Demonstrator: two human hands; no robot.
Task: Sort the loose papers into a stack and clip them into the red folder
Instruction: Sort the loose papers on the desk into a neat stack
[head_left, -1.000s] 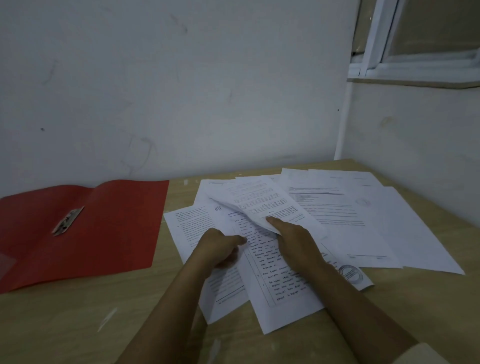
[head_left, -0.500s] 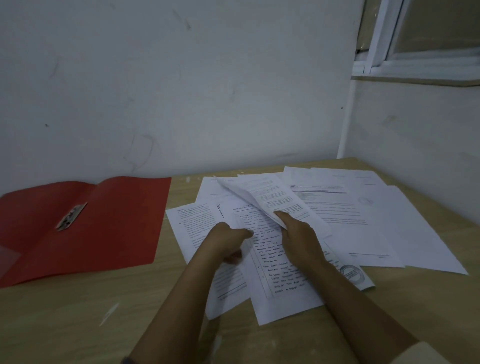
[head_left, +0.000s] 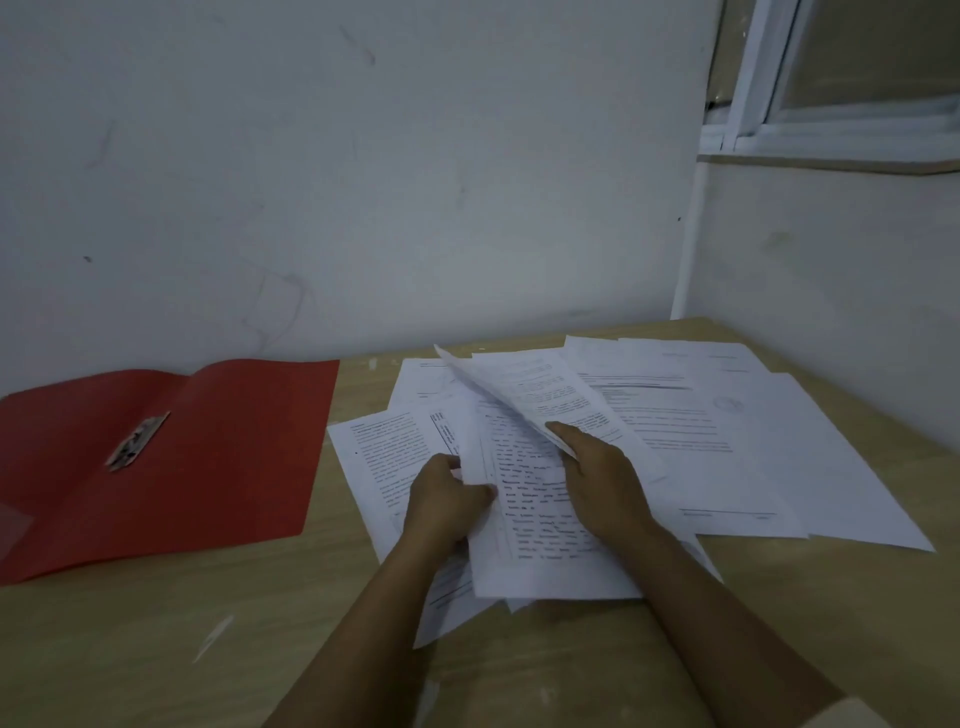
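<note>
Several loose printed papers (head_left: 727, 447) lie fanned over the right half of the wooden table. My left hand (head_left: 441, 501) pinches the left edge of a text-covered sheet (head_left: 535, 519) near the front. My right hand (head_left: 597, 478) holds another sheet (head_left: 540, 389) by its near edge; that sheet curls up off the pile. The red folder (head_left: 223, 457) lies open and flat on the left, its metal clip (head_left: 137, 440) on the left flap.
The wooden table (head_left: 156, 623) sits in a corner: a white wall runs along the back and another along the right, under a window frame (head_left: 779, 119). Pale scuff marks (head_left: 213, 636) show on the near tabletop.
The sheet in my right hand has lifted higher and curled up at its far end. My left hand has drawn its sheet slightly over the neighbouring page.
</note>
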